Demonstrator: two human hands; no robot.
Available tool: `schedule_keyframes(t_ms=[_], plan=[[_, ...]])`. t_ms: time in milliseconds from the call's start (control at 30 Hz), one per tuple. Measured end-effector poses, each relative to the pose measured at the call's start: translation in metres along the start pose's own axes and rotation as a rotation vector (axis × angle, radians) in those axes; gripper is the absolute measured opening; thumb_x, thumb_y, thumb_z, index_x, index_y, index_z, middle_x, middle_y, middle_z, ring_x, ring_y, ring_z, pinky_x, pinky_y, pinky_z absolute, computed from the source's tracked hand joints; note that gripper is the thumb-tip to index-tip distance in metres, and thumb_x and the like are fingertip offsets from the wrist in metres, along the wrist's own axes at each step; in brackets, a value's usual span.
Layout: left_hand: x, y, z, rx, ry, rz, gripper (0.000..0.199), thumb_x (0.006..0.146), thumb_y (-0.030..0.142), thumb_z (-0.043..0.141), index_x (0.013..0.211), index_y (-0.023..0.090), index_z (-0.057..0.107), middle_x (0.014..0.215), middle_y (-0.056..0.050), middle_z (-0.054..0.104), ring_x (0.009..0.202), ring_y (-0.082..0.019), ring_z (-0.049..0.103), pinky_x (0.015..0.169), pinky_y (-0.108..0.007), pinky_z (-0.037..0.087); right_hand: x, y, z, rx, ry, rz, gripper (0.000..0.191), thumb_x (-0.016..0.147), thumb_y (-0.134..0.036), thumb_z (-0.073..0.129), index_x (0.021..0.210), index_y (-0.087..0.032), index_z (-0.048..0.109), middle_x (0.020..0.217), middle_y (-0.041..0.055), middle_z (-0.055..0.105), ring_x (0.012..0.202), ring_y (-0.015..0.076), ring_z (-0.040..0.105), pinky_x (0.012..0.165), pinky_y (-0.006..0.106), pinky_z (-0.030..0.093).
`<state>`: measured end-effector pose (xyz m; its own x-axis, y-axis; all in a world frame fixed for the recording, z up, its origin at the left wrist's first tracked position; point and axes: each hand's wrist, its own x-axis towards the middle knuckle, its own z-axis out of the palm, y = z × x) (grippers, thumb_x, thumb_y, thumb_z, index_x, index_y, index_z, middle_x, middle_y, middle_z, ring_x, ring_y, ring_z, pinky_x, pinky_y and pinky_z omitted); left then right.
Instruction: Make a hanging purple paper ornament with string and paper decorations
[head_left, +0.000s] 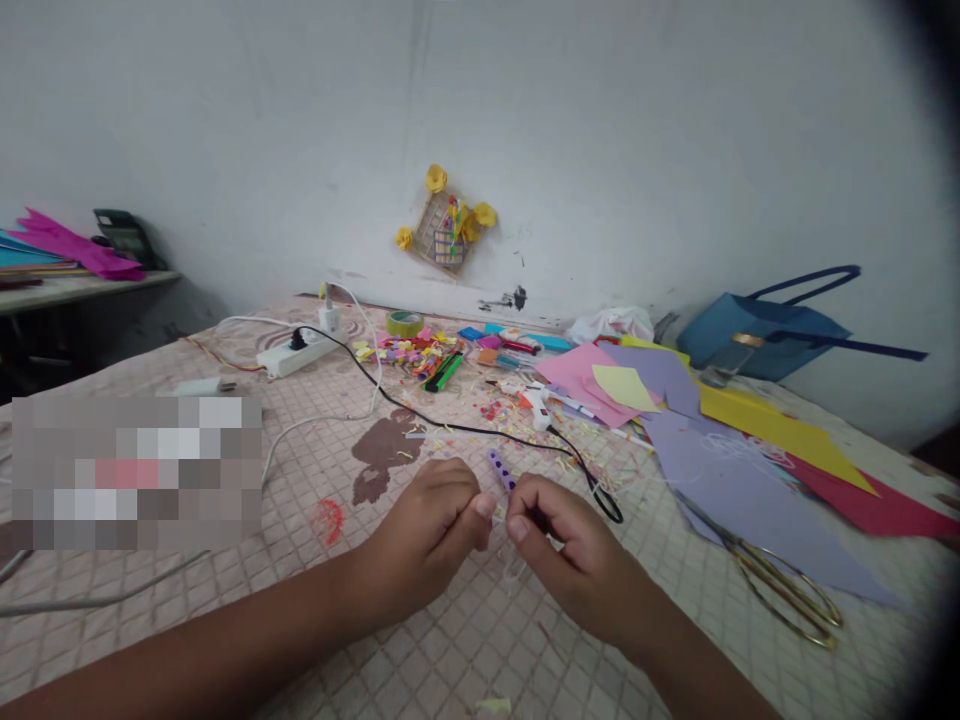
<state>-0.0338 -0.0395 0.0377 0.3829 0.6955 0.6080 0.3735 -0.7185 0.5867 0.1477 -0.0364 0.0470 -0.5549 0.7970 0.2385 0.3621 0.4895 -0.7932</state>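
Note:
My left hand [446, 515] is closed above the middle of the table, thumb against the curled fingers. Whatever it may pinch is too small to make out. Close beside it, my right hand [566, 550] pinches a narrow purple strip with dark spots [499, 468], which sticks up beyond the fingers. A thin white thread [514, 572] hangs below and between the hands; which hand has hold of it, I cannot tell. Behind them lies a white glue gun [538, 408], its black cord curving past my right hand.
Gold-handled scissors [780, 585] rest partly on purple paper [750, 500] at right. A blue bag [761, 330] stands behind a small glass jar [727, 362]. Paper scraps, a green cutter [442, 371] and tape [405, 323] lie at the back. Cords run from a power strip [300, 352].

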Motion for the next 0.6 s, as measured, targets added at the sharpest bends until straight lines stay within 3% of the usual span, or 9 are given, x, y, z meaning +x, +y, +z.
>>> schedule_keyframes(t_ms=[100,233,300,467,600], plan=[[-0.0016,-0.0005,-0.0003,-0.036,0.038,-0.012,0.04,0.095,0.028,0.031,0.065,0.016,0.055,0.061,-0.001,0.055,0.064,-0.013,0.052,0.069,-0.029,0.041,0.0005,0.0002,0.0002,0.002,0.004,0.0,0.013,0.092,-0.022,0.043,0.078,-0.021,0.045,0.069,-0.0044,0.043,0.063,0.0101,0.04,0.057,0.023,0.034],[-0.0019,0.0029,-0.0044,-0.012,0.093,0.036,0.014,0.088,0.027,0.049,0.089,0.017,0.058,0.083,-0.005,0.059,0.082,-0.018,0.054,0.074,-0.032,0.043,0.0001,0.0002,-0.0003,0.008,0.015,0.002,0.014,0.092,-0.023,0.042,0.079,-0.02,0.045,0.07,-0.0035,0.043,0.063,0.0106,0.04,0.057,0.024,0.034],[-0.0014,0.0041,-0.0053,0.025,0.106,0.059,0.012,0.083,0.022,0.056,0.094,0.018,0.056,0.089,-0.005,0.058,0.086,-0.018,0.053,0.077,-0.033,0.043,-0.0002,0.0001,-0.0005,0.004,0.025,-0.003,0.014,0.092,-0.022,0.042,0.079,-0.02,0.046,0.07,-0.0031,0.044,0.064,0.0108,0.041,0.057,0.024,0.034],[-0.0006,0.0013,-0.0021,0.064,0.07,0.11,0.006,0.084,0.012,0.052,0.083,0.018,0.053,0.081,-0.003,0.057,0.081,-0.016,0.051,0.076,-0.032,0.041,0.0001,0.0002,-0.0001,0.002,0.017,-0.014,0.013,0.092,-0.022,0.042,0.08,-0.02,0.046,0.071,-0.0032,0.044,0.064,0.0108,0.041,0.058,0.024,0.034],[-0.0013,-0.0005,-0.0003,0.079,0.063,0.127,0.009,0.086,0.014,0.05,0.078,0.017,0.052,0.075,-0.003,0.056,0.077,-0.016,0.049,0.073,-0.032,0.04,-0.0003,-0.0006,0.0005,-0.015,0.035,-0.024,0.011,0.092,-0.024,0.042,0.083,-0.021,0.046,0.073,-0.0028,0.044,0.066,0.0112,0.042,0.059,0.024,0.036]])
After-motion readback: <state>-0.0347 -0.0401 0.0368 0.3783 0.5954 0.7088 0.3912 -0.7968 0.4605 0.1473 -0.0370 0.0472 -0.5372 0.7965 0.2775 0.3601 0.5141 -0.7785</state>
